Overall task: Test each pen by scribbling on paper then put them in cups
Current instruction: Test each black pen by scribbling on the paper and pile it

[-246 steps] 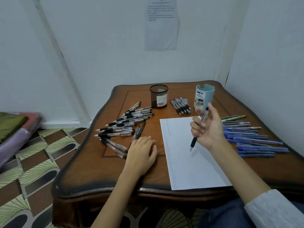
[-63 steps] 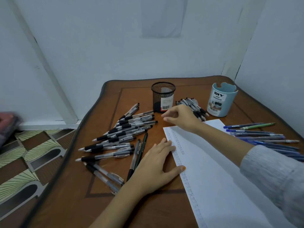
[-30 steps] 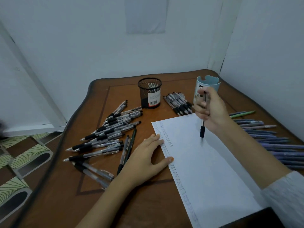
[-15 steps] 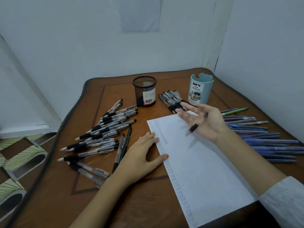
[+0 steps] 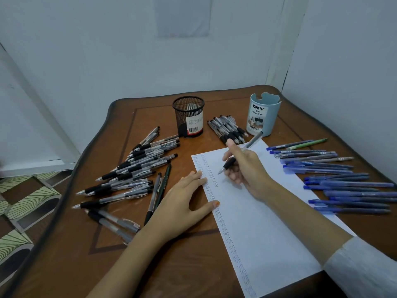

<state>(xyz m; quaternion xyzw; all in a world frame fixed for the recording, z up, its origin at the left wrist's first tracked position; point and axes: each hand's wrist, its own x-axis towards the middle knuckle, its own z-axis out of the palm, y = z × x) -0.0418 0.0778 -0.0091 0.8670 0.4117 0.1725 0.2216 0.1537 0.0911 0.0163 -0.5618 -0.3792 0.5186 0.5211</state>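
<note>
With my right hand (image 5: pixel 247 171) pinching the black-grip pen (image 5: pixel 229 162) over the paper (image 5: pixel 268 222), I'd worry the sheet skids if my flat, open left hand (image 5: pixel 182 203) lifts off its edge.

I see a brown wooden table with a wavy edge and a dark inlaid border line (image 5: pixel 171 265), set into a corner of pale bluish-white walls (image 5: pixel 107 61). On the far wall, above the table, hangs a blurred rectangular wall sheet (image 5: pixel 183 16) whose writing I cannot read, and a white slanted strip (image 5: pixel 38 117) runs down the left wall. Left of the table lie floor tiles patterned in green, brown and white (image 5: pixel 28 196).
</note>
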